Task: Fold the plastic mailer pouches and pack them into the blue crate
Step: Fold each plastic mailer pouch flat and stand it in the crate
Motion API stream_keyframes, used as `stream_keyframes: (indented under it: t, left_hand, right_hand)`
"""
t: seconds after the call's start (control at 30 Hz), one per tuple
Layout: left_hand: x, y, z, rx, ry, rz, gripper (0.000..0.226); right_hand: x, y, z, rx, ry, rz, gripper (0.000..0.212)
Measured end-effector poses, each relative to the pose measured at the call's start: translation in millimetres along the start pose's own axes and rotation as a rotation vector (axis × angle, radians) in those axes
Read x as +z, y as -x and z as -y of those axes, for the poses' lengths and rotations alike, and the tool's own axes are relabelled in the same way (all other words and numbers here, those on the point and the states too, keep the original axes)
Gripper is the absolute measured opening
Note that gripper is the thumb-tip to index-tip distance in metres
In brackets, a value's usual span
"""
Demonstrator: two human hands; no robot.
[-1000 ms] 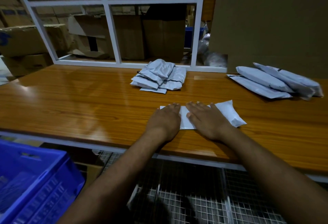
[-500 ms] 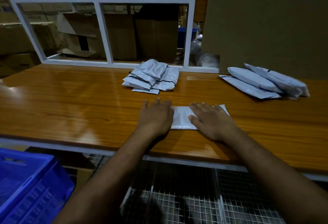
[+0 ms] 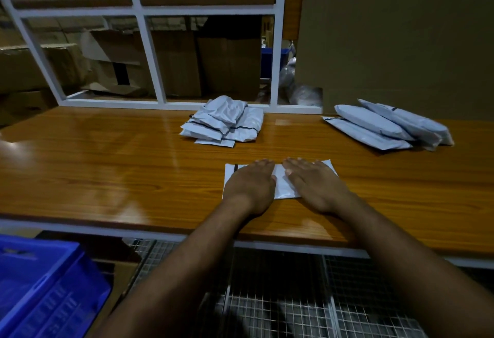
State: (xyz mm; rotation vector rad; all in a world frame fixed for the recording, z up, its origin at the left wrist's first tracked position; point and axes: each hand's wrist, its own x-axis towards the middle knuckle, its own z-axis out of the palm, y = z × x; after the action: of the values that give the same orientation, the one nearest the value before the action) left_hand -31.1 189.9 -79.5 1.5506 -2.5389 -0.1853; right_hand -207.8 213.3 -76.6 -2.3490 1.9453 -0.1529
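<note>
I am in the middle of the task, I judge, not near the end. My left hand (image 3: 250,186) and my right hand (image 3: 314,185) both lie flat, with straight fingers close together, pressing down the folded mailer pouch (image 3: 280,185) on the wooden table (image 3: 107,163); nothing is gripped. Behind it, near the white frame, sits a pile of folded pouches (image 3: 223,121), perhaps 5 or 6, though the light is weak and I cannot count them surely. To the right lie about 3 long unfolded pouches (image 3: 385,127), which are left to fold. The blue crate (image 3: 45,289) stands low at my left, below the table edge; from here I see no pouch in it, so the packing seems not yet done. I can read no writing, brand or label anywhere; the pouches show only dark seam lines.
</note>
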Motion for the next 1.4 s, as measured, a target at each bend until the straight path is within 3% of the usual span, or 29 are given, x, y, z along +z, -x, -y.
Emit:
stream_keyframes:
  t: [0.1,0.23,0.37,0.5,0.63,0.73,0.83,1.0,1.13,1.2,1.3,1.4]
  left_hand:
    - [2.6,-2.0,0.9,-0.008,0.029,-0.004,0.054]
    - [2.8,-0.5,2.3,0.002,0.054,-0.036,0.053]
    - [-1.9,6.3,13.8,-0.037,0.345,-0.055,0.054]
    - [1.1,7.7,14.9,-0.050,0.399,-0.120,0.045]
    - [5.7,-3.1,-2.3,0.000,0.099,-0.277,0.041]
    - [9.3,-7.8,0.1,0.052,0.113,-0.150,0.049]
    - [7.8,-8.8,12.5,0.105,0.068,-0.030,0.057]
    - [3.5,-8.8,16.8,0.143,0.028,0.026,0.061]
    - [-0.6,-6.2,15.7,0.146,0.024,0.038,0.061]
    - [0.1,-6.7,11.8,0.136,0.027,-0.069,0.057]
    - [5.2,-8.5,2.3,0.096,0.101,-0.186,0.047]
    - [8.9,-7.9,3.9,0.141,0.124,-0.122,0.049]
  right_hand:
    - [-13.3,7.5,-14.6,0.037,-0.135,-0.002,0.053]
    - [-14.9,14.2,-23.7,0.019,-0.141,-0.007,0.058]
    - [-15.1,15.8,-24.3,0.050,-0.347,0.018,0.066]
    - [-11.9,12.3,-20.8,-0.030,-0.007,0.059,0.068]
    - [-7.0,8.7,-22.9,-0.028,0.069,0.075,0.084]
    - [-8.0,9.3,-23.6,-0.033,0.087,0.082,0.080]
    - [-15.6,14.2,-27.4,-0.063,0.090,0.140,0.091]
    - [-25.9,27.4,-57.3,0.031,0.031,0.199,0.098]
    - [-32.3,32.0,-73.8,0.106,-0.128,0.230,0.094]
    - [-37.3,28.6,-72.0,0.144,-0.243,0.128,0.094]
    - [-42.3,19.4,-49.6,0.054,-0.266,-0.052,0.070]
    - [-37.1,11.8,-29.7,-0.041,-0.296,-0.038,0.056]
